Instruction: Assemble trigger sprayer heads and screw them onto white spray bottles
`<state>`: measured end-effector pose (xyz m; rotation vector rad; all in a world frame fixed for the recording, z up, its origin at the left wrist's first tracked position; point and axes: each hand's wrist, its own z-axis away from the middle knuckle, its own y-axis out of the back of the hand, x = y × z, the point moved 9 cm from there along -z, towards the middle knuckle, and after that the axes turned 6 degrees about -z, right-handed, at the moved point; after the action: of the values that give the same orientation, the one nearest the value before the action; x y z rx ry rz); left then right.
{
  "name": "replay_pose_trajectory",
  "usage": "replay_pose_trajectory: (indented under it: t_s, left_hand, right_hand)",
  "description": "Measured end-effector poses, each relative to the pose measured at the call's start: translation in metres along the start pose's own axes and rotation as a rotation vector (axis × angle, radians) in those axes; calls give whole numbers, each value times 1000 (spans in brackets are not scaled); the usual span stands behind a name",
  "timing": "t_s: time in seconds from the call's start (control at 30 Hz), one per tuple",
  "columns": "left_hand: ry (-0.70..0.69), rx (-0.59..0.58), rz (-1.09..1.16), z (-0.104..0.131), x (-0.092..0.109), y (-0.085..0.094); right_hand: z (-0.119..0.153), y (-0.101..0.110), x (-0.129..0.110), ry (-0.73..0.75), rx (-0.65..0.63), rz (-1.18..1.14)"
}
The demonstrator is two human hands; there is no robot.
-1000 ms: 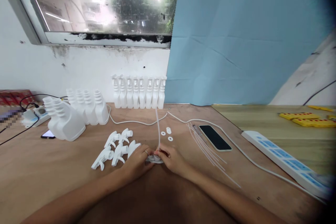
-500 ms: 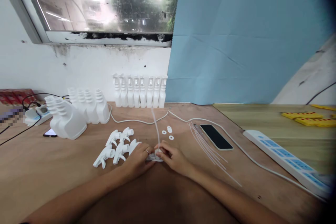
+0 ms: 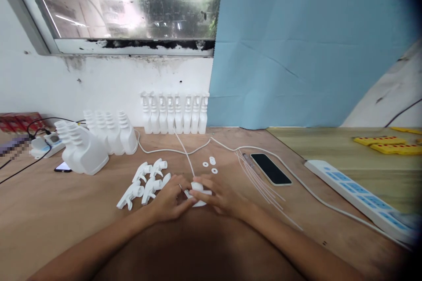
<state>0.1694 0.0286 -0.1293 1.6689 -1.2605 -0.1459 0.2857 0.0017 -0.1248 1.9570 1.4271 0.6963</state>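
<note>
Both your hands were closed around a white plastic spray head at the front of the brown wooden desk.
A thin translucent tube rose from it, slanting toward the white bottles.

A white sprayer part, partly hidden, is held between the left hand and the right hand; from it a thin tube is extended, tilted. Left of the sprayer part, white spray heads are laid out; beyond it, bottles are lined up. Right of it, small white rings, loose tubes and a phone are placed.
</note>
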Motion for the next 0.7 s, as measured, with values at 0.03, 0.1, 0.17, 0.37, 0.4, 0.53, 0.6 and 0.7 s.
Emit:
replay_pose_trajectory:
  t_s: [0.03, 0.1, 0.17, 0.37, 0.4, 0.53, 0.6, 0.7]
  left_hand:
    - [-30, -2, 0, 0, 3, 0]
    - [-73, -13, -19, 0, 6, 1]
    - [-82, -5, -55, -2, 1, 8]
    - [81, 439, -539, -8, -57, 126]
    - [153, 516, -672, -5, -68, 154]
    - [478, 783, -999, 30, -97, 250]
    - [646, 854, -1020, 54, -108, 274]
    - [807, 827, -984, 79, -125, 279]
  right_hand:
    - [-1, 0, -5, 41, -3, 16]
    - [-4, 3, -11, 86, 24, 53]
    - [-4, 8, -12, 89, 45, 85]
    - [-3, 26, 2, 28, 75, 195]
    - [-3, 29, 5, 24, 80, 209]
    - [-4, 35, 9, 20, 64, 235]
    - [-4, 35, 8, 28, 47, 242]
    - [-3, 32, 8, 34, 34, 251]
